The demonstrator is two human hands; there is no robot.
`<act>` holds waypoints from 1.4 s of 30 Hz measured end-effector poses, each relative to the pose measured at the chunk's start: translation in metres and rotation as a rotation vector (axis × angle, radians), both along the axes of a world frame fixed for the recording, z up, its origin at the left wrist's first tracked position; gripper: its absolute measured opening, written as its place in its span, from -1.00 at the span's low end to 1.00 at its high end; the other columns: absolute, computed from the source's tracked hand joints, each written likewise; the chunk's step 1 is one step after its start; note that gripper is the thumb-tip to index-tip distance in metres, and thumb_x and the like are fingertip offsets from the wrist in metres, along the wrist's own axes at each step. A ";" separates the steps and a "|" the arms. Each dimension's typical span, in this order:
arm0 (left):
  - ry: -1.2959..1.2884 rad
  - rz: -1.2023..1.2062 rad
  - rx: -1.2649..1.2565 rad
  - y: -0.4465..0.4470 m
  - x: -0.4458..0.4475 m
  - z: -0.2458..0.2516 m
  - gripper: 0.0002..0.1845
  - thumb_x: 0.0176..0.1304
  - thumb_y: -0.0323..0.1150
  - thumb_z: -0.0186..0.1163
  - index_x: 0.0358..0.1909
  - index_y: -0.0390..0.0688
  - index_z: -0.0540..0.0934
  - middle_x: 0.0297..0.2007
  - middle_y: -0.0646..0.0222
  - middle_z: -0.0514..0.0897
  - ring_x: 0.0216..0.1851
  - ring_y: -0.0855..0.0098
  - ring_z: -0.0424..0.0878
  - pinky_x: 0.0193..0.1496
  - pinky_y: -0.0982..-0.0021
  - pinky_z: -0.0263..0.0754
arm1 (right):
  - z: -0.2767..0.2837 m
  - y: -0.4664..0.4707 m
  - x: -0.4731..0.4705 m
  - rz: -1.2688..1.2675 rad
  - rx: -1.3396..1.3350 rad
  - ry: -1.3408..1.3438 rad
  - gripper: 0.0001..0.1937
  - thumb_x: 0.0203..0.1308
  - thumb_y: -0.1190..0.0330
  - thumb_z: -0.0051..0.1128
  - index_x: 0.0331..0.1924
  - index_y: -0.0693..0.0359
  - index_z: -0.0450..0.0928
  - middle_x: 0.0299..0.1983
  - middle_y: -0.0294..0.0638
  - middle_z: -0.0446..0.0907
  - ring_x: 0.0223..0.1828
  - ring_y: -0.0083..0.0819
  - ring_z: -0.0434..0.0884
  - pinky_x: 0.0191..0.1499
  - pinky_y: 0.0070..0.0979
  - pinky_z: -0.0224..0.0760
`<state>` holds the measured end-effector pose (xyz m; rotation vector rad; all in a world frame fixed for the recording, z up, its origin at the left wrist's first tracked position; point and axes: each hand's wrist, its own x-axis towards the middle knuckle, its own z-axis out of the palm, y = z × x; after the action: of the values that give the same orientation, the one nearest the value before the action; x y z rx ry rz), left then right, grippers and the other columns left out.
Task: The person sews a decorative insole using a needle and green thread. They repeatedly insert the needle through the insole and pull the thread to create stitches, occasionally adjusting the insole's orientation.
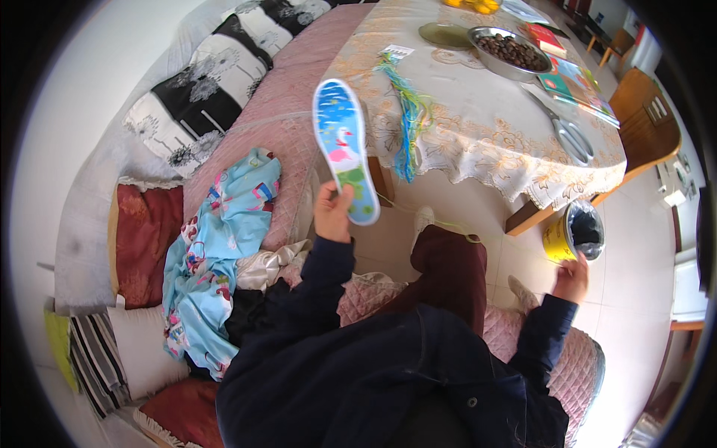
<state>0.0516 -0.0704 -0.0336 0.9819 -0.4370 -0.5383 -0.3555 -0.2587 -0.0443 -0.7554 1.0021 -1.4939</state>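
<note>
My left hand grips the heel end of a shoe insole, thumb on its face. The insole carries a printed or stitched picture of a white bird, blue sky and green leaves. From its right edge a thin yellow-green thread runs slack across my knee toward the right. Off to the right, beside a bin, my right hand has its fingertips pinched together at the thread's far end. Whether a needle is between those fingers is too small to tell. A skein of blue and green embroidery threads hangs over the table edge.
On the cloth-covered table lie scissors, a steel bowl of brown nuts and books. A yellow bin stands near my right hand. Blue patterned fabric and cushions lie on the sofa at left.
</note>
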 end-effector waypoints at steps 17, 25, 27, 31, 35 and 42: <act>0.883 -1.075 -0.429 -0.003 -0.124 0.066 -0.64 0.29 -0.34 -0.04 0.10 -0.09 0.21 -0.43 0.43 0.35 -0.41 0.53 0.32 -0.36 0.58 0.38 | 0.132 0.127 0.155 0.296 -0.913 0.819 -0.79 -0.15 0.68 0.17 -0.35 0.26 0.59 -0.44 -0.22 0.39 -0.52 -0.41 0.52 -0.49 -0.57 0.39; 0.884 -1.118 -0.405 -0.001 -0.123 0.064 -0.69 0.29 -0.30 -0.04 0.03 -0.07 0.23 -0.48 0.49 0.35 -0.47 0.58 0.32 -0.44 0.61 0.30 | 0.134 0.133 0.159 0.308 -0.979 0.797 -0.72 -0.24 0.75 0.12 -0.35 0.30 0.59 -0.42 -0.23 0.39 -0.57 -0.46 0.57 -0.54 -0.58 0.47; 0.891 -1.116 -0.406 0.000 -0.122 0.064 -0.69 0.29 -0.30 -0.04 0.04 -0.07 0.23 -0.48 0.49 0.35 -0.48 0.59 0.32 -0.46 0.62 0.29 | 0.136 0.133 0.160 0.306 -0.998 0.827 -0.72 -0.25 0.75 0.13 -0.35 0.32 0.59 -0.42 -0.24 0.39 -0.57 -0.47 0.57 -0.55 -0.60 0.49; 0.879 -1.125 -0.410 -0.001 -0.121 0.063 -0.70 0.29 -0.30 -0.04 0.03 -0.06 0.24 -0.48 0.49 0.36 -0.48 0.59 0.32 -0.49 0.64 0.28 | 0.138 0.134 0.159 0.336 -0.985 0.838 -0.72 -0.25 0.75 0.13 -0.34 0.32 0.59 -0.42 -0.24 0.38 -0.57 -0.47 0.57 -0.55 -0.60 0.49; 0.880 -1.133 -0.414 -0.001 -0.121 0.063 -0.71 0.29 -0.30 -0.04 0.03 -0.06 0.25 -0.48 0.49 0.35 -0.48 0.59 0.32 -0.51 0.66 0.27 | 0.138 0.135 0.160 0.318 -0.982 0.846 -0.71 -0.27 0.74 0.14 -0.34 0.31 0.59 -0.42 -0.24 0.38 -0.58 -0.47 0.57 -0.56 -0.58 0.48; 0.773 -1.115 -0.416 -0.002 -0.123 0.062 -0.68 0.30 -0.25 -0.01 0.03 -0.10 0.28 -0.47 0.49 0.37 -0.48 0.60 0.31 -0.51 0.66 0.28 | 0.135 0.134 0.157 0.283 -0.980 0.949 -0.68 -0.34 0.69 0.18 -0.35 0.26 0.61 -0.44 -0.26 0.38 -0.57 -0.49 0.50 -0.58 -0.61 0.39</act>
<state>-0.0712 -0.0719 0.0284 -0.0046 -0.3358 -1.6736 -0.1981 -0.1247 0.0908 -2.3467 0.6864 -1.3125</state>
